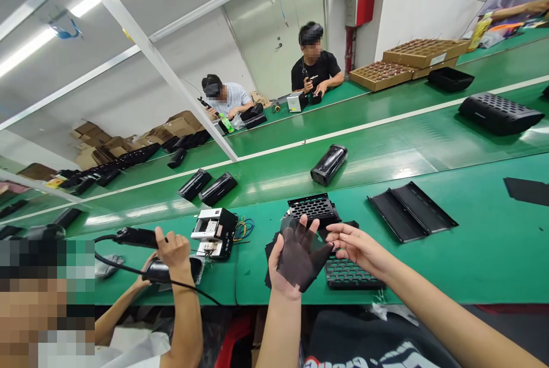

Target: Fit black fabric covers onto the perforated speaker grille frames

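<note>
My left hand (pixel 288 258) is raised palm up over the near edge of the green bench, with a thin dark sheer mesh sheet (pixel 302 258) lying across its fingers. My right hand (pixel 357 246) pinches the right edge of that sheet with thumb and fingers. Just below the hands lies a black perforated grille panel (pixel 349 275). A second black perforated grille (pixel 312 208) sits right behind my fingertips, on a stack of dark sheets.
A black folded cover (pixel 412 210) lies to the right. A black cylindrical housing (pixel 329 164) rests on the conveyor belt (pixel 386 150). At my left a co-worker's hand (pixel 171 245) holds a black power tool beside a white fixture (pixel 213 232). Two people work across the line.
</note>
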